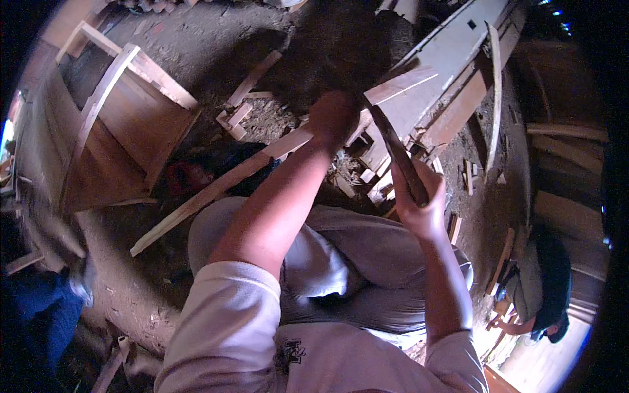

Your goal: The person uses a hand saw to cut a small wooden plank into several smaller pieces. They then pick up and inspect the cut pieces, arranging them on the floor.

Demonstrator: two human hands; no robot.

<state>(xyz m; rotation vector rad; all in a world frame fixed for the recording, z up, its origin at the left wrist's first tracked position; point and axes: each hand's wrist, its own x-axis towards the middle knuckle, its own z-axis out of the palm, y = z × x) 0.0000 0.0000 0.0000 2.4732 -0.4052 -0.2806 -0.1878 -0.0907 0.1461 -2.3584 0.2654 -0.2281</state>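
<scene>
Hands first: I see my left hand (pixel 334 118) with its grip clenched around a long pale wooden strip (pixel 216 187) that runs slantwise from the dirt floor (pixel 124 262) at lower left up toward the stacked boards (pixel 452 59) at upper right. My right hand (pixel 419 200) has its grip closed on the handle of a dark blade (pixel 393 147), whose tip meets the strip just beside the left hand. A wooden frame (pixel 105 124) lies well apart on the left, and another person (pixel 544 288) crouches at the far right.

Blade's (pixel 396 154) tip behind the left hand (pixel 334 118); motion-blurred.
</scene>
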